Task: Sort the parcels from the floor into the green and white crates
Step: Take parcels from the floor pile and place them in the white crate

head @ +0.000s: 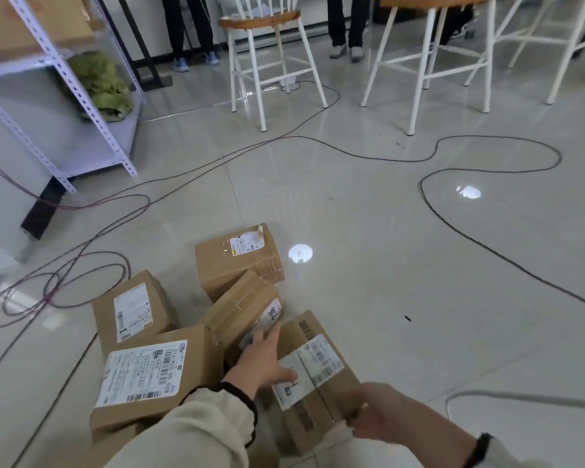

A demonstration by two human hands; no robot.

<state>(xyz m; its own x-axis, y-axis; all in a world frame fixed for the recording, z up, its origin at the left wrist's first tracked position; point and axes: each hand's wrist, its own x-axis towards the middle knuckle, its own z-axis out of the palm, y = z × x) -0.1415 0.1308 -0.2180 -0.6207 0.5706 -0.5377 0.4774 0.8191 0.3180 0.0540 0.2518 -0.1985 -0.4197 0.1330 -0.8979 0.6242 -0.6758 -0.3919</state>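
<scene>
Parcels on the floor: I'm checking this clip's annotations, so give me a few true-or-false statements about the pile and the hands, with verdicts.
1. The right hand grips a corner of the nearest parcel. True.
2. The left hand hangs in the air, touching nothing. False: its thumb lies on the nearest parcel's label.
3. A green crate stands beside the pile. False: no crate is in view.
4. A cable trails across the floor. True.
</scene>
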